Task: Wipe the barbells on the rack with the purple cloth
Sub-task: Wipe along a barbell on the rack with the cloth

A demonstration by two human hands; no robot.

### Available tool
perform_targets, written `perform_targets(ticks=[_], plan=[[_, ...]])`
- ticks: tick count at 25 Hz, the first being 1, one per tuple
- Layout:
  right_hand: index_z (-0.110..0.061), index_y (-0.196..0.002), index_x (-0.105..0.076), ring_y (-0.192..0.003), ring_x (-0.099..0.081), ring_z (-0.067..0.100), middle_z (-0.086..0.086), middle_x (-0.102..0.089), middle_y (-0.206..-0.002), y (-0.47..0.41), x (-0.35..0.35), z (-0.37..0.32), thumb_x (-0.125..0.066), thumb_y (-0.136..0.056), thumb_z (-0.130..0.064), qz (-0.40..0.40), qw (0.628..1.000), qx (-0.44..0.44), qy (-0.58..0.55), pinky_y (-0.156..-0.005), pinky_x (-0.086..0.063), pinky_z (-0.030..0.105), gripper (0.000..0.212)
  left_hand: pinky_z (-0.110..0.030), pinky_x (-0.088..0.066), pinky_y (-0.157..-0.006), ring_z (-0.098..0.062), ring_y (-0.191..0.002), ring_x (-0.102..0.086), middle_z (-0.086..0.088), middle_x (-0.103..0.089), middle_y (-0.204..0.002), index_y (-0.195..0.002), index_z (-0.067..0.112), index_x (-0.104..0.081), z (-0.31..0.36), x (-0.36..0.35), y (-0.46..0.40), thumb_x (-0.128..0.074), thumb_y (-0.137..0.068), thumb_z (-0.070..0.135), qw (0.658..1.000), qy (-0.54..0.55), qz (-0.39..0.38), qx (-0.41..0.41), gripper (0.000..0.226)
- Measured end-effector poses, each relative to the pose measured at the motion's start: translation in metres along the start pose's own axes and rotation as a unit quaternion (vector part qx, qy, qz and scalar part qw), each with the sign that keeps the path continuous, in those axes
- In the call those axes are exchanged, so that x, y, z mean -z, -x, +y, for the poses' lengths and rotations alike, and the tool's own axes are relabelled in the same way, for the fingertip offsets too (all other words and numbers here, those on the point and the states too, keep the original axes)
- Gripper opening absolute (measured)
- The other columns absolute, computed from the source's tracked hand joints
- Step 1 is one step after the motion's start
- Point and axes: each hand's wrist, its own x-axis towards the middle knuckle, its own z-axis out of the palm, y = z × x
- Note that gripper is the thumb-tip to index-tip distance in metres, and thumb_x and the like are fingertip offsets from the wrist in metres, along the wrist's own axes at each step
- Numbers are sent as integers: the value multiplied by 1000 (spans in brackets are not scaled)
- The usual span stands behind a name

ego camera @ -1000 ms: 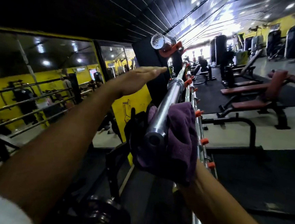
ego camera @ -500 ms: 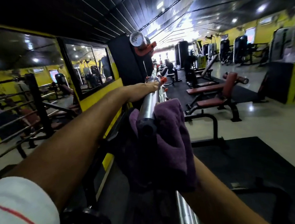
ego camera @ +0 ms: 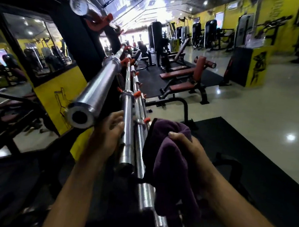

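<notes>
Yellow gym walls and benches are stretching behind the barbell rack [ego camera: 175, 102]. Right hand [ego camera: 189, 149] is clutching the purple cloth [ego camera: 169, 162] beside the lower barbell [ego camera: 142, 149]; left hand [ego camera: 109, 135], fingers relaxed, is touching the middle barbell [ego camera: 127, 129]. Wrapping the cloth fully round should help.

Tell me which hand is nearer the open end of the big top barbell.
Left. The left hand sits just right of the top barbell end, against the second bar. The right hand is farther right, gripping the purple cloth.
</notes>
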Motion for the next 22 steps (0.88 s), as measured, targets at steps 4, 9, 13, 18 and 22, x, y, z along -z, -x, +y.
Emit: perform_targets(ticks=[4, 9, 13, 18, 22], plan=[[-27, -112, -66, -93, -73, 16, -4, -76, -97, 2, 88, -4, -73, -72, -39, 160, 984, 55, 53, -80, -57, 29, 42, -22, -49, -89, -2, -109, -64, 17, -69, -113, -115, 37, -67, 59, -81, 77, -65, -90, 38, 994, -3, -24, -107, 25], [-46, -127, -49, -98, -70, 8, -8, -67, -116, 12, 188, -4, -73, -87, -40, 277, 959, 60, 18, -83, -58, 31, 47, -15, -50, -83, 1, -100, -66, 21, -69, -108, -118, 43, -62, 75, -229, 115, -79, -71, 57, 972, 44, -229, -22, 52], [-55, -131, -42, -115, -60, 11, -13, -50, -132, 20, 288, 5, -70, -89, -39, 310, 941, 44, 130, -91, -55, 36, 53, -37, -58, -82, -8, -95, -69, 13, -72, -105, -113, 37, -63, 68, -334, 105, -77, -85, 21, 948, 83, -304, 40, 35], [-55, -118, -50, -146, -25, 21, -12, -26, -153, 39, 414, 5, -72, -78, -54, 176, 829, -98, 521, -115, -37, 49, 46, -39, -56, -90, -7, -104, -64, 15, -66, -113, -117, 41, -61, 51, -416, 72, -64, -93, 15, 911, 35, -409, -38, 35], [-54, -128, -48, -147, -26, 5, -24, -35, -152, 40, 464, 7, -76, -81, -50, 151, 813, -88, 555, -120, -31, 43, 55, -38, -53, -91, -4, -104, -62, 17, -62, -114, -124, 47, -45, 37, -480, 50, -61, -93, 16, 862, -32, -494, -107, 46]])
